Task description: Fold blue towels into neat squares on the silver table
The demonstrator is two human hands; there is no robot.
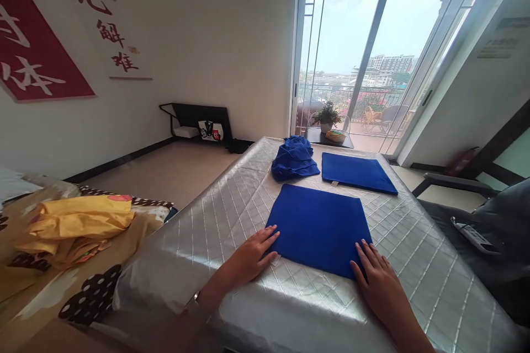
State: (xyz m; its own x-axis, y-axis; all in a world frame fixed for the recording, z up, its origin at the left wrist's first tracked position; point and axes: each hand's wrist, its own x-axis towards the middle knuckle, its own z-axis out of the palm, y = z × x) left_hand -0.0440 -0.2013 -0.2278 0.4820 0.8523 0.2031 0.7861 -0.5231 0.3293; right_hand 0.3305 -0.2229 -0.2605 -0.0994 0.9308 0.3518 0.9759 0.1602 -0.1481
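Observation:
A flat blue folded cloth (pixel 318 229) lies on the plastic-covered quilted mattress (pixel 219 220) in front of me. At its near left edge rests my left hand (pixel 256 251), fingers stretched and touching the cloth. My right hand (pixel 375 270) lies open against the near right corner, fingertips on the fabric. Just beyond is a second flat blue cloth (pixel 358 172) with a small pale tag on its near edge. Beside that one sits a crumpled heap of blue cloth (pixel 295 158).
To the left, yellow fabric (pixel 83 220) is piled on patterned bedding. A dark armchair (pixel 497 231) holding a remote-like device (pixel 474 234) stands at right. Past the mattress are a small table (pixel 331 139) with a potted plant (pixel 327 117) and glass sliding doors.

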